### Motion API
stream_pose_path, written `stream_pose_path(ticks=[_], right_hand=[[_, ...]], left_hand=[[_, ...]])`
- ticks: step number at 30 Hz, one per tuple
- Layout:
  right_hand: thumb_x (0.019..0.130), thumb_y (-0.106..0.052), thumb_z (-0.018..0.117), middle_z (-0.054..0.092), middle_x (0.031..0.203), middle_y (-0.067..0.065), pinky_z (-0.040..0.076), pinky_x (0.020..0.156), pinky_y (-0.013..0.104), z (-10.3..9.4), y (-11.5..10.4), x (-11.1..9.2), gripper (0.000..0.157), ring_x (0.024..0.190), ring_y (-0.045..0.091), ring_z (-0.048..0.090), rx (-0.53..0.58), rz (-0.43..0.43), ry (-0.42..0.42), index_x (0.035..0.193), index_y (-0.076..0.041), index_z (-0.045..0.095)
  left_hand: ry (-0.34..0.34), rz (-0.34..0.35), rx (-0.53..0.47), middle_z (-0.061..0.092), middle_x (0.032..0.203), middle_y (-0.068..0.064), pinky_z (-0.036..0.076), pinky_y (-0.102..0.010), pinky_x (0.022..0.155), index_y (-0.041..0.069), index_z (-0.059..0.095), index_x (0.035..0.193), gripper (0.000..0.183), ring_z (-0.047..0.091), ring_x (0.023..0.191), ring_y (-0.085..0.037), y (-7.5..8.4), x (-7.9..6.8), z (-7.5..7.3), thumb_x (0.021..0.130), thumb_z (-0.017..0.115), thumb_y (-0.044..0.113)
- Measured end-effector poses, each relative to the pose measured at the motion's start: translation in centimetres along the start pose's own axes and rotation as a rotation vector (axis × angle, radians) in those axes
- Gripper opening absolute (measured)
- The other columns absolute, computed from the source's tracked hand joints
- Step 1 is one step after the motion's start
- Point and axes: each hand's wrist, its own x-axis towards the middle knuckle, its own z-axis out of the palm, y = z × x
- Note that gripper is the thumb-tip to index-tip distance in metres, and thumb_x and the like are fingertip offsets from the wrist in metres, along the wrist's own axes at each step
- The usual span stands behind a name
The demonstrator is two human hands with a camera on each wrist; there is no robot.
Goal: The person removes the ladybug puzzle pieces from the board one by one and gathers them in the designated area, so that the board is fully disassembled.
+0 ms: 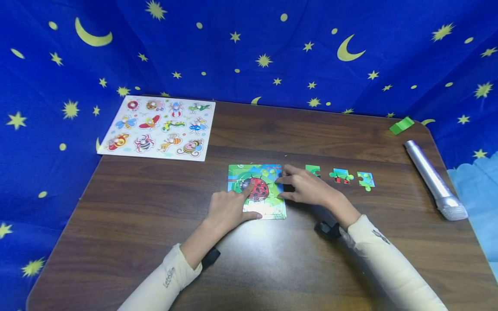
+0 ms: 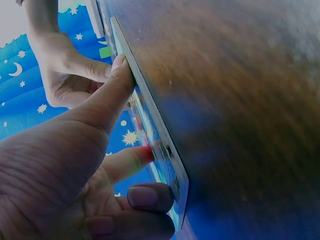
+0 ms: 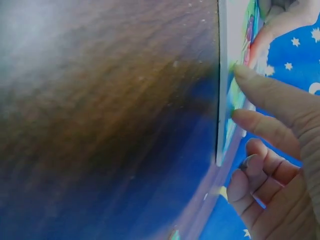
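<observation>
A square ladybug jigsaw puzzle (image 1: 272, 210) lies on the wooden table in front of me, its red ladybug in the middle. My left hand (image 1: 227, 209) rests on its left and lower part, the index finger pressing on the ladybug and the thumb along the bottom edge. From the right, my right hand (image 1: 307, 185) touches the puzzle's right side with thumb and index fingertips set apart. In the right wrist view those fingertips (image 3: 244, 72) lie on the board's face. Three loose puzzle pieces, one a corner piece (image 1: 365, 179), lie right of the puzzle; the leftmost is partly hidden by my right hand.
A white insect peg board (image 1: 155, 156) lies at the back left. At the right edge is a silver microphone (image 1: 432, 177), with a green block (image 1: 402, 125) behind it. A blue star-patterned curtain (image 1: 241, 52) hangs round the table.
</observation>
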Motion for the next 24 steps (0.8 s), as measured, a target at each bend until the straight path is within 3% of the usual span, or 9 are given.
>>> stream_pose_path(ticks=[8, 16, 24], right_hand=[[0.083, -0.024, 0.082, 0.059, 0.1, 0.009, 0.049, 0.068, 0.03, -0.7, -1.0, 1.0, 0.035, 0.077, 0.013, 0.052, -0.104, -0.012, -0.053, 0.109, 0.0, 0.076], [0.081, -0.024, 0.083, 0.049, 0.085, 0.002, 0.041, 0.061, 0.027, -1.3, -1.8, 2.3, 0.028, 0.069, 0.011, 0.041, -0.193, -0.01, -0.165, 0.099, -0.003, 0.077], [0.081, -0.026, 0.082, 0.051, 0.091, 0.005, 0.046, 0.062, 0.03, -1.8, -2.1, 3.1, 0.03, 0.068, 0.012, 0.045, -0.197, 0.034, -0.279, 0.099, -0.003, 0.076]], left_hand=[[0.004, 0.0, -0.002, 0.03, 0.047, 0.005, 0.023, -0.029, 0.043, 0.026, 0.049, 0.148, 0.09, 0.024, 0.048, -0.012, 0.0, 0.0, 0.1, 0.074, 0.065, 0.077], [-0.024, -0.002, -0.002, 0.026, 0.048, 0.006, 0.019, -0.028, 0.044, 0.026, 0.046, 0.15, 0.092, 0.02, 0.05, -0.011, 0.1, 0.0, -0.1, 0.075, 0.064, 0.077], [-0.015, -0.009, -0.008, 0.027, 0.047, 0.006, 0.021, -0.029, 0.044, 0.025, 0.049, 0.148, 0.091, 0.021, 0.049, -0.012, 0.1, 0.0, 0.0, 0.075, 0.065, 0.076]])
